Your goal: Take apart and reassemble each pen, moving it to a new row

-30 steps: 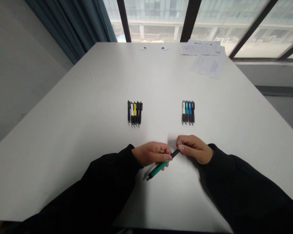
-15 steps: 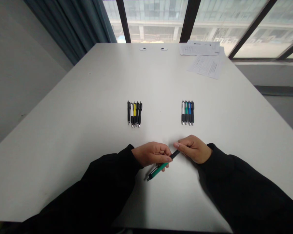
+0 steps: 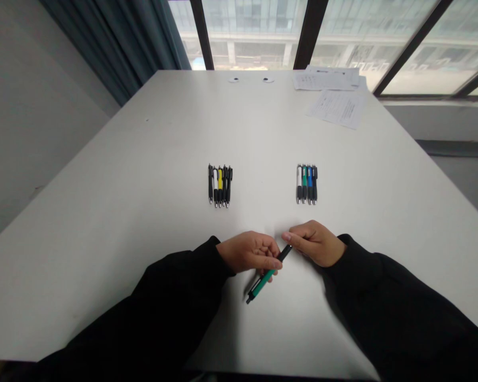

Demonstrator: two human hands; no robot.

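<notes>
Head camera is my only view, looking forward and down across a white table (image 3: 143,159). My left hand (image 3: 249,253) has a narrow grip on a green-and-black click pen (image 3: 266,277), with the fingertips closed around the barrel. The pen sits tilted just off the tabletop, its lower tip angled toward me and its black upper end pointing at my right hand (image 3: 316,244). That hand stays just beside the upper end, its fingers loosely curled and not visibly closed on the pen. Black sleeves (image 3: 175,313) cover both my forearms. Ahead of my hands, two small rows of pens lie well apart on the table, each set side by side with tips toward me. The left row (image 3: 220,185) has black, white and yellow barrels, and the right row (image 3: 306,184) has white, green, blue and black ones. Printed paper sheets (image 3: 336,109) lie near the far right corner, and two small round discs (image 3: 250,79) sit by the far edge. Beyond are a large window (image 3: 255,32) and a dark curtain (image 3: 103,42).
</notes>
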